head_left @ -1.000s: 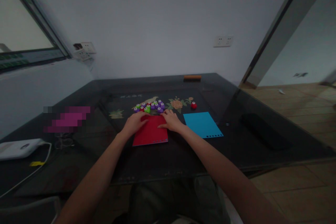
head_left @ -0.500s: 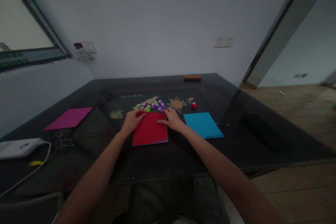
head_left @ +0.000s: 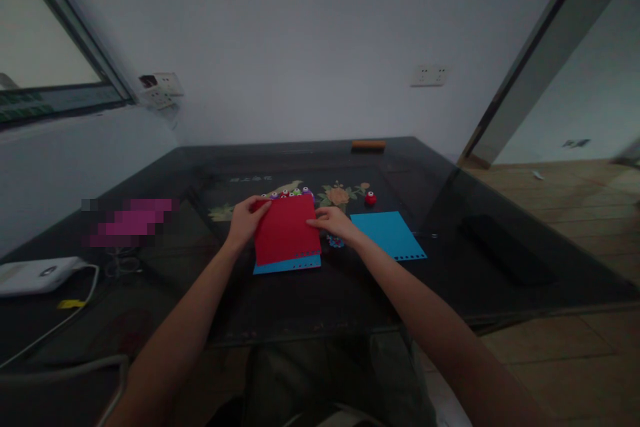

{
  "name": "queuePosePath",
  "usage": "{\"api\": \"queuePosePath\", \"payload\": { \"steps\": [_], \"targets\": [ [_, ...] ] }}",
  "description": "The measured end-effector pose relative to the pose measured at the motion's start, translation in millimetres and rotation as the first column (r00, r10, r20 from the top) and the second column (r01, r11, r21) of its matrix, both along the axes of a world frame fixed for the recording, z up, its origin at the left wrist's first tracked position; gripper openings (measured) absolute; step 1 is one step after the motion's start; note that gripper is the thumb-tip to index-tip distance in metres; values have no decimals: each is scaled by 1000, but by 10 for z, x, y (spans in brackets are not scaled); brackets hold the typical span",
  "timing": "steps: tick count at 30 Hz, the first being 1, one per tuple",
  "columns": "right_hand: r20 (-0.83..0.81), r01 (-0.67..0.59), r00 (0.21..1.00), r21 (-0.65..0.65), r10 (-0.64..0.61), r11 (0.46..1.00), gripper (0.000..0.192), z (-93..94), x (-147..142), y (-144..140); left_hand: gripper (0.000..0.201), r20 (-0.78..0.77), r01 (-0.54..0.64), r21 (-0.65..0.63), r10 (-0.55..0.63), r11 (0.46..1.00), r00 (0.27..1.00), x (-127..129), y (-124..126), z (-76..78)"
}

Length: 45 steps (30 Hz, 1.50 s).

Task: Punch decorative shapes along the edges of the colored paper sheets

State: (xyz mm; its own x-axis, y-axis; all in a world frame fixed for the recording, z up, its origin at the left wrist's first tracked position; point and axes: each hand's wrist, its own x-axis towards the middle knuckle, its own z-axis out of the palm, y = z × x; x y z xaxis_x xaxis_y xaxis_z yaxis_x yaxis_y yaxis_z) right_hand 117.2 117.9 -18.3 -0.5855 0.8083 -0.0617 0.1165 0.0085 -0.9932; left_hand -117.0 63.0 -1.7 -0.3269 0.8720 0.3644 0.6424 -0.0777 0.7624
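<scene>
Head view: a dark table point(head_left: 340, 310) with a printed flower pattern carries everything in reach. Largest of the loose things at hand is the red sheet point(head_left: 287, 230), in front of the person near the middle of the table, overlying a blue sheet point(head_left: 283, 266) of which only the near strip shows. Both look like thin card or stiff paper: probably very light, fairly flat when held by two sides, yet easy to crease. The row of holes along the near edge is likely the weakest part, so the plain side edges and far corners seem the better grip. The left hand point(head_left: 244, 221) pinches the far left corner, thumb on top; the right hand point(head_left: 339, 223) appears to pinch the right edge, though its fingers behind are not visible. How far the red sheet stands off the blue one is hard to judge.

Another blue sheet point(head_left: 385, 233) lies to the right, partly covered by the right forearm. At left, a magenta patch point(head_left: 135, 220) is blurred into blocks. Smaller, a cluster of eyed figures point(head_left: 296, 192) is mostly hidden behind the red sheet, and a patterned scrap point(head_left: 335, 241) beneath the right hand cannot be identified.
</scene>
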Motion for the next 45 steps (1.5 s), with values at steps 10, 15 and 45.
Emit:
{"api": "queuePosePath", "payload": {
  "steps": [10,15,45],
  "targets": [
    [-82,-5,997,-60,0,998,12,-25,36,72,58,335,120,-2,-113,993,935,171,-37,28],
    [-178,88,979,-55,-96,995,17,48,114,149,57,438,237,-46,-194,970,878,243,-15,-44],
    [-87,40,996,91,-32,995,23,107,273,138,48,364,331,0,-309,943,879,345,-48,-98]
  ]
}}
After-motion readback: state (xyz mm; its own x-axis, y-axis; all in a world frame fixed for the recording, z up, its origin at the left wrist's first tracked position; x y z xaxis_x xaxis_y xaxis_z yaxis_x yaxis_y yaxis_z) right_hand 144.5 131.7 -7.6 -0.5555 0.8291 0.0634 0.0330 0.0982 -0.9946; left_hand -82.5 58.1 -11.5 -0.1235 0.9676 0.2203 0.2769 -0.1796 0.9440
